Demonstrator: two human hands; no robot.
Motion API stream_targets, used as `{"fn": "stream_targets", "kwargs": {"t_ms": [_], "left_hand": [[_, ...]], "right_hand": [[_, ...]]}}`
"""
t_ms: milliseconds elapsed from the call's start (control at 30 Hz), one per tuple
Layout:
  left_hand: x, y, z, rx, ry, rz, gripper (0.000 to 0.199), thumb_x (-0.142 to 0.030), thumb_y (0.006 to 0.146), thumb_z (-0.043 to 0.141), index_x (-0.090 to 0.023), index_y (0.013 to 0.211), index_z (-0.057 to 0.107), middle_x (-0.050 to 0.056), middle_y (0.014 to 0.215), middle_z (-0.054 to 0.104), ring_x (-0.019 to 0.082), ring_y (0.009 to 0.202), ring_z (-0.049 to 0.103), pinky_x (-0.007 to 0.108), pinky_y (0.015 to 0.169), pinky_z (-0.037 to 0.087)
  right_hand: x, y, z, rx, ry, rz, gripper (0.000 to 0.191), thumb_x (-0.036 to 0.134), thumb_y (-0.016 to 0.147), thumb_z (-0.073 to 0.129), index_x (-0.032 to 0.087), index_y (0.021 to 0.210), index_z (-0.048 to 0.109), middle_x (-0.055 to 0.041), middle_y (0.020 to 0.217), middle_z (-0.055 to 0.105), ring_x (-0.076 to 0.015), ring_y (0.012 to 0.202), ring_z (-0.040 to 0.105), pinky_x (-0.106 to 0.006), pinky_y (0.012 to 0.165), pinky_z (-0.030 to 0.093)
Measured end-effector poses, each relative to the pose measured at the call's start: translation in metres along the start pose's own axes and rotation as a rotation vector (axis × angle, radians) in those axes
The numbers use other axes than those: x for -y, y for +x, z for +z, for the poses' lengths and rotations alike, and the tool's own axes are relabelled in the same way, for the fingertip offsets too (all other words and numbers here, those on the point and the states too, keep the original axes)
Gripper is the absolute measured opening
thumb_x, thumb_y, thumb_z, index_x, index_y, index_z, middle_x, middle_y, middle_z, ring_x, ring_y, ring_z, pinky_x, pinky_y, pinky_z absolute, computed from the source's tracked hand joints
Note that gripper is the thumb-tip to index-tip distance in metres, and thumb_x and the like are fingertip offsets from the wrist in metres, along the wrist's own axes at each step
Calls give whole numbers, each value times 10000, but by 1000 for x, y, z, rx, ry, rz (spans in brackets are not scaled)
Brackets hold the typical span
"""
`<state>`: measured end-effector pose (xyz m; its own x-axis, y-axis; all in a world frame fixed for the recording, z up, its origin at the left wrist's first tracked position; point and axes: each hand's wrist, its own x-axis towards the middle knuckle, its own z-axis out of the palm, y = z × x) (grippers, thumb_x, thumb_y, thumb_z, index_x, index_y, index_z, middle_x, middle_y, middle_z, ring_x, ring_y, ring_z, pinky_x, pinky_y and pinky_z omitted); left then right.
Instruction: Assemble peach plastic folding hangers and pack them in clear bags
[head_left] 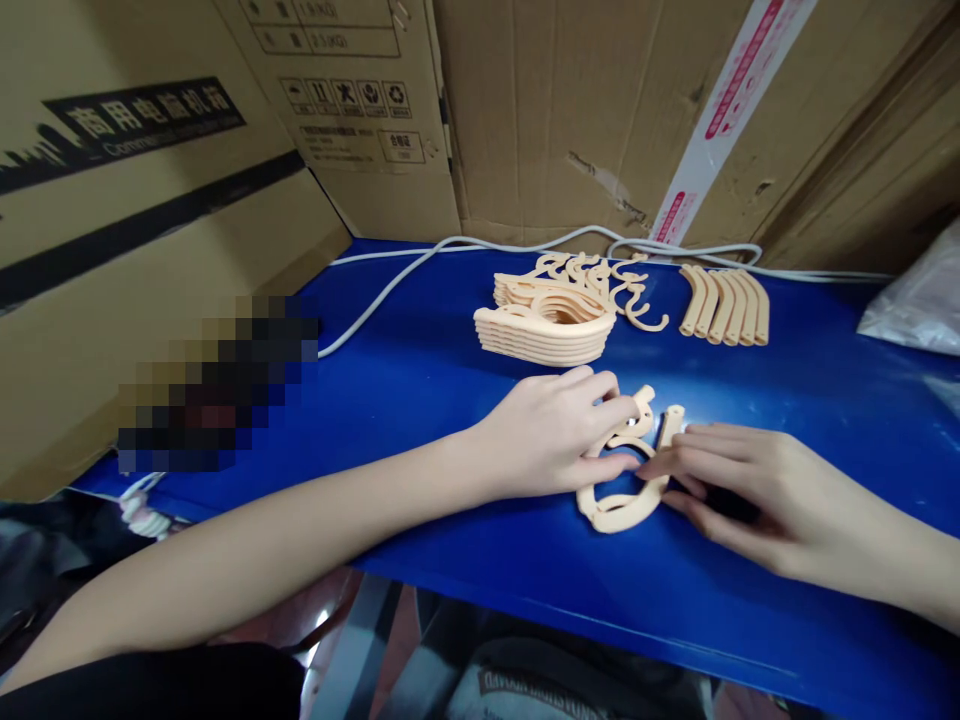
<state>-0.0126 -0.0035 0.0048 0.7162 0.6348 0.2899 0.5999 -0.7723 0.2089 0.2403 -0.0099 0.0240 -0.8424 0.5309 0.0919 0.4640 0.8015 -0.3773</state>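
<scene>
A beige plastic folding hanger (630,515), with curved arms and a round opening, lies on the blue tabletop between my hands. My left hand (566,430) grips its upper left side, fingers curled over the part near the hook end. From the right, my right hand (750,485) pinches the hanger's right arm between thumb and fingers. The fingers cover part of the joints. Just beyond my left hand sits a neat stack of matching curved hanger pieces (547,335). Loose beige hooks (645,315) lie behind and beside that stack.
Several curved arm pieces (727,305) lie in a row at the back right. A white cable (405,300) runs along the table's back. Cardboard boxes (555,120) wall the rear and left. A clear plastic bag (919,290) rests at the right edge. A patch at left is blurred out.
</scene>
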Motion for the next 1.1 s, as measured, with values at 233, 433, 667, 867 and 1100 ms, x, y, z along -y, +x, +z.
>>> {"fn": "stream_targets", "kwargs": {"t_ms": [233, 433, 667, 867, 1100], "left_hand": [[1, 0, 4, 20, -179, -94, 215, -269, 1059, 562, -179, 1213, 682, 26, 1193, 716, 187, 1118, 650, 309, 931, 523], [6, 0, 5, -71, 92, -25, 209, -223, 1076, 515, -174, 1059, 717, 20, 1148, 776, 214, 1056, 685, 340, 859, 512], [14, -2, 4, -180, 361, 99, 154, -174, 1046, 576, -150, 1001, 722, 33, 1108, 794, 200, 977, 714, 319, 795, 481], [13, -3, 2, -188, 415, 140, 212, -149, 1054, 538, -145, 1027, 748, 44, 1129, 798, 199, 956, 726, 335, 748, 473], [-3, -5, 4, -270, 316, 184, 239, -161, 1064, 514, -127, 1108, 746, 49, 1182, 791, 210, 1019, 724, 340, 813, 521]], "right_hand": [[-9, -2, 4, -172, -203, -54, 189, 334, 1045, 563, 183, 1084, 671, -43, 819, 710, -167, 701, 674, -279, 658, 461], [-10, -5, -2, -142, -179, 15, 242, 387, 1034, 577, 198, 914, 669, -27, 744, 690, -148, 624, 638, -266, 589, 409], [-1, -4, 3, 10, 18, 6, 255, 420, 1041, 568, 223, 997, 724, -19, 786, 725, -136, 657, 667, -255, 601, 424], [-13, -6, -5, -171, -183, 60, 376, 494, 1065, 481, 209, 1062, 726, -55, 836, 762, -177, 685, 693, -288, 650, 453], [-45, 27, -38, -186, -402, 250, 364, 469, 1021, 482, 207, 1116, 716, -90, 896, 743, -245, 806, 688, -325, 670, 423]]}}
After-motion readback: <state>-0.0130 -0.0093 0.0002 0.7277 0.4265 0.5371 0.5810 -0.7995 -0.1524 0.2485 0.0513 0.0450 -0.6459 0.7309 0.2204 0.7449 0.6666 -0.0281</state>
